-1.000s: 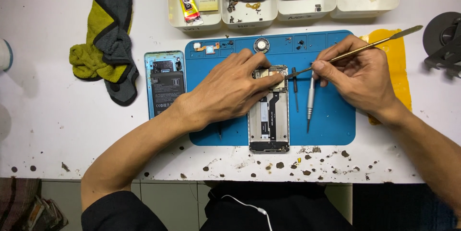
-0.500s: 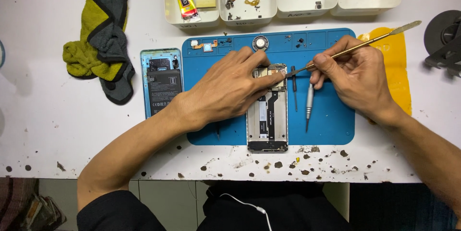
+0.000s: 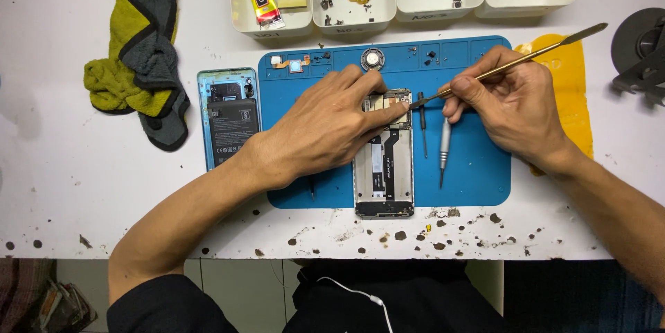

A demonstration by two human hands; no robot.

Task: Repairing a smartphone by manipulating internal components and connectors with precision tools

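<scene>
Your left hand (image 3: 332, 129) pins the opened, backless grey phone (image 3: 384, 160) on the blue mat (image 3: 478, 167); your right hand (image 3: 509, 108) fingers clench a thin metal pry tool (image 3: 512, 63), tip at its upper board. Parts still inside.

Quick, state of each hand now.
Left hand: open, pressing down on the opened phone.
Right hand: closed, holding the metal pry tool.

Matt blue rubbery mat (image 3: 478, 167); shiny metal spudger (image 3: 526, 56); fuzzy cloth (image 3: 138, 63).
</scene>
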